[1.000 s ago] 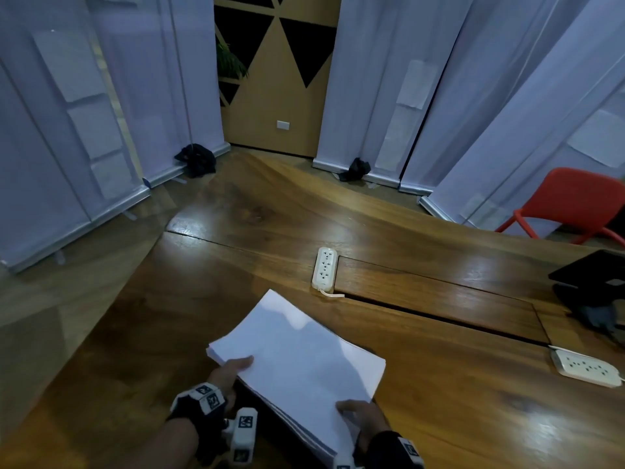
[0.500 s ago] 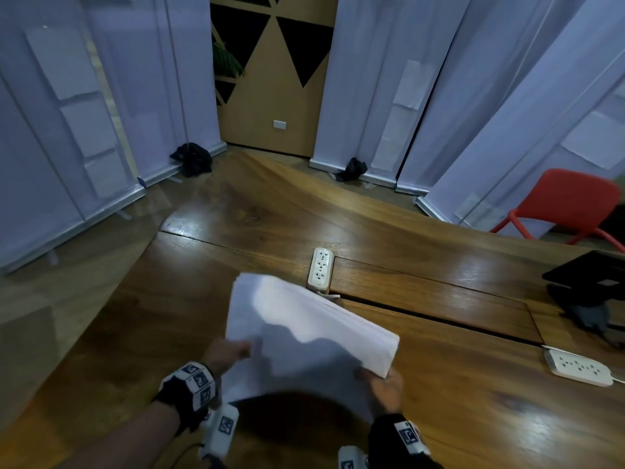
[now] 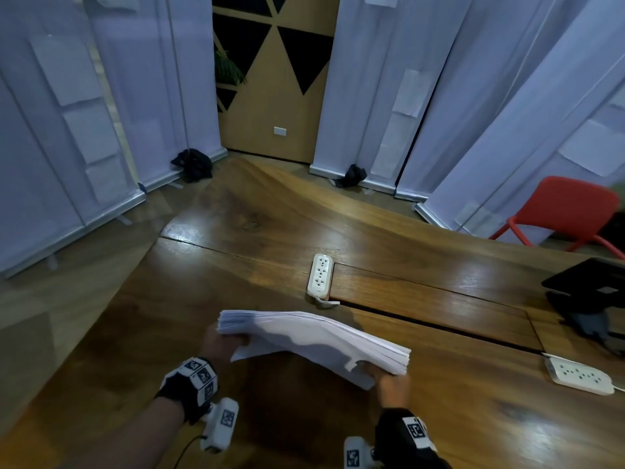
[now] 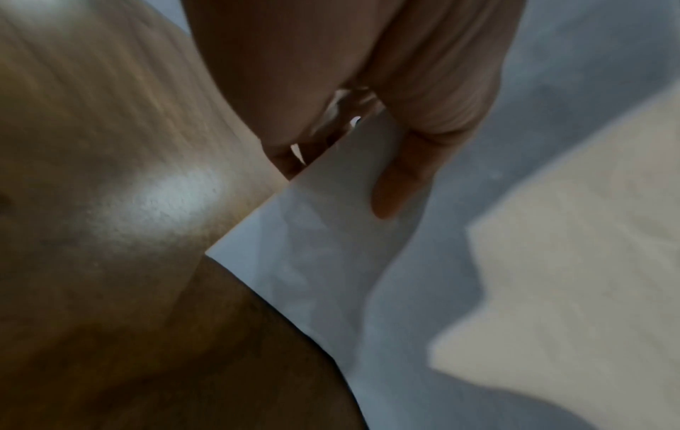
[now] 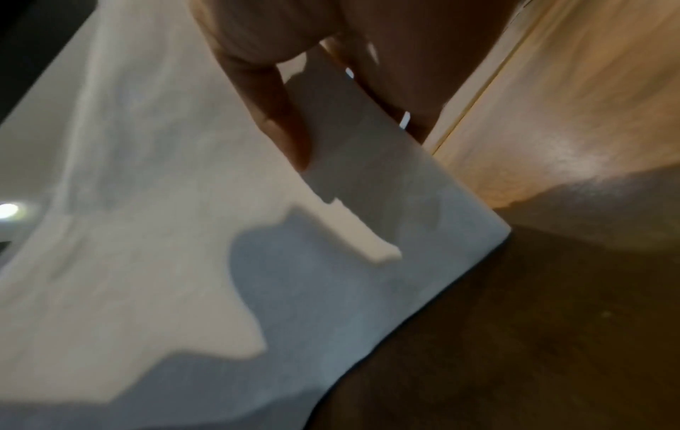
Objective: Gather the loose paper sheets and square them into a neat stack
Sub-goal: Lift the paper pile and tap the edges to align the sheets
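Note:
A thick stack of white paper sheets (image 3: 314,343) stands tilted on its long edge over the wooden table (image 3: 236,265), its top edge facing me. My left hand (image 3: 223,343) grips its left end and my right hand (image 3: 389,377) grips its right end. In the left wrist view the thumb lies on the near face of the paper stack (image 4: 331,247), held by the left hand (image 4: 345,163) with fingers behind. In the right wrist view the right hand (image 5: 342,116) pinches the paper stack (image 5: 184,232) the same way. The bottom edge is hidden from me.
A white power strip (image 3: 319,275) lies just beyond the stack, by a long slot in the table. Another power strip (image 3: 580,375) lies at the right, near a black device (image 3: 595,299). A red chair (image 3: 568,211) and white banner stands ring the table.
The stack lay flat on the table a second ago. Both hands have lifted and tipped it up onto its edge, and it now stands steeper than half a second ago.

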`<state>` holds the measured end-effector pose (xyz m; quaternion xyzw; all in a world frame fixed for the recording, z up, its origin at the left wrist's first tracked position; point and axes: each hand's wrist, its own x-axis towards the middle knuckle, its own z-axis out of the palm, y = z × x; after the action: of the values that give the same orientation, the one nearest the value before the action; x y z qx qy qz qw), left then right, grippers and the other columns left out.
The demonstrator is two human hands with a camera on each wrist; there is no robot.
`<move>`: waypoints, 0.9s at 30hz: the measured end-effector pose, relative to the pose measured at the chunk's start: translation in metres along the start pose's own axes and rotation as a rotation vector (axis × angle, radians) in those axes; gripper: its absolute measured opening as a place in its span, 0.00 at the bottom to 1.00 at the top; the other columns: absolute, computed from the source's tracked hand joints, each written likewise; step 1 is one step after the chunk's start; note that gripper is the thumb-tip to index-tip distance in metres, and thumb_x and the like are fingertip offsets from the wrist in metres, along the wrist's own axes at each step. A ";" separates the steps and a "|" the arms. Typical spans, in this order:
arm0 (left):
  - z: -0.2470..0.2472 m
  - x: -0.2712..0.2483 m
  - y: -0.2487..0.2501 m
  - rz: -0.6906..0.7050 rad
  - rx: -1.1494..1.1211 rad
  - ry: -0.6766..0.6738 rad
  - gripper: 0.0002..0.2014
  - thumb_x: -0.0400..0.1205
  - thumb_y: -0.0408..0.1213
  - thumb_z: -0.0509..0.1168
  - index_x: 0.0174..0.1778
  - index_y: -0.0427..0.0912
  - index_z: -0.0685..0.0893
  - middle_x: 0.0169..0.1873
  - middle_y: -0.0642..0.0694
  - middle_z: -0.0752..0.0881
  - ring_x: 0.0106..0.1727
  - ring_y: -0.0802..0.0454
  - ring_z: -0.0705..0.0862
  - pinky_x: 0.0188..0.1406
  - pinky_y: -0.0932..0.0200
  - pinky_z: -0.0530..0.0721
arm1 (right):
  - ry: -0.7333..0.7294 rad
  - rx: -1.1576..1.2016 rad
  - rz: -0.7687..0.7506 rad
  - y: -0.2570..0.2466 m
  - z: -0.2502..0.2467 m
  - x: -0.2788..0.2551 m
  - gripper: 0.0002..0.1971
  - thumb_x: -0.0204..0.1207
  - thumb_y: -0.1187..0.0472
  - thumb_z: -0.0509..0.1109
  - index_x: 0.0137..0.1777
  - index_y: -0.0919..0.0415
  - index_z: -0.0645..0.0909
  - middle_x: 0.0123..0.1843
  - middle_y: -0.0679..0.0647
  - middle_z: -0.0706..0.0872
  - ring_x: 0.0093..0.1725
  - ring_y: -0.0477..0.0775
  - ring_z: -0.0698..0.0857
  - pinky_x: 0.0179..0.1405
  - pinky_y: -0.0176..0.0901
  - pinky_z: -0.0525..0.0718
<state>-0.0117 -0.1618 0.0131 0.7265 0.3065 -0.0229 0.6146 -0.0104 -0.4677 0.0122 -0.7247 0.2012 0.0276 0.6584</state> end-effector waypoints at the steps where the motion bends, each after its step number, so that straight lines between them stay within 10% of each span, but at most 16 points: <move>1: 0.001 0.002 -0.003 0.011 0.024 -0.002 0.23 0.73 0.22 0.72 0.64 0.25 0.78 0.63 0.28 0.82 0.65 0.32 0.81 0.56 0.52 0.78 | -0.016 0.003 -0.006 -0.006 -0.001 -0.004 0.12 0.67 0.80 0.73 0.45 0.65 0.83 0.33 0.44 0.88 0.43 0.55 0.86 0.33 0.26 0.82; 4: 0.005 0.004 0.001 0.069 0.041 0.009 0.19 0.70 0.17 0.71 0.58 0.22 0.81 0.57 0.26 0.84 0.60 0.31 0.83 0.55 0.49 0.78 | 0.035 0.067 -0.036 -0.015 -0.003 -0.005 0.15 0.66 0.81 0.72 0.45 0.62 0.83 0.32 0.46 0.90 0.38 0.45 0.89 0.30 0.23 0.83; 13: 0.013 0.008 0.012 0.103 -0.136 0.015 0.16 0.67 0.15 0.71 0.49 0.30 0.83 0.44 0.36 0.85 0.49 0.39 0.82 0.52 0.43 0.81 | 0.076 0.210 -0.100 -0.032 0.006 -0.010 0.14 0.69 0.70 0.74 0.53 0.59 0.82 0.52 0.63 0.87 0.60 0.69 0.84 0.62 0.62 0.81; 17: 0.012 0.012 0.009 0.089 -0.145 0.026 0.13 0.70 0.14 0.67 0.32 0.38 0.82 0.32 0.45 0.83 0.46 0.40 0.81 0.45 0.51 0.78 | 0.127 0.250 -0.102 -0.028 0.015 -0.014 0.56 0.46 0.31 0.80 0.74 0.58 0.70 0.69 0.62 0.81 0.69 0.66 0.79 0.70 0.69 0.75; 22: 0.010 0.014 0.003 0.071 -0.108 0.004 0.10 0.71 0.15 0.67 0.34 0.36 0.82 0.37 0.40 0.84 0.47 0.40 0.81 0.46 0.54 0.76 | 0.233 0.222 -0.195 -0.046 0.019 -0.012 0.42 0.56 0.27 0.71 0.58 0.62 0.77 0.47 0.56 0.84 0.48 0.57 0.82 0.50 0.50 0.80; 27: 0.010 0.010 0.010 0.089 -0.115 0.016 0.12 0.70 0.13 0.66 0.35 0.35 0.82 0.37 0.40 0.84 0.47 0.41 0.81 0.49 0.51 0.74 | 0.288 0.248 -0.161 -0.046 0.023 -0.009 0.38 0.58 0.33 0.76 0.60 0.59 0.76 0.52 0.57 0.85 0.53 0.58 0.83 0.57 0.56 0.82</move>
<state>0.0044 -0.1672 0.0154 0.7032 0.2797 0.0280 0.6531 0.0018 -0.4408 0.0555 -0.6482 0.2366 -0.1541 0.7072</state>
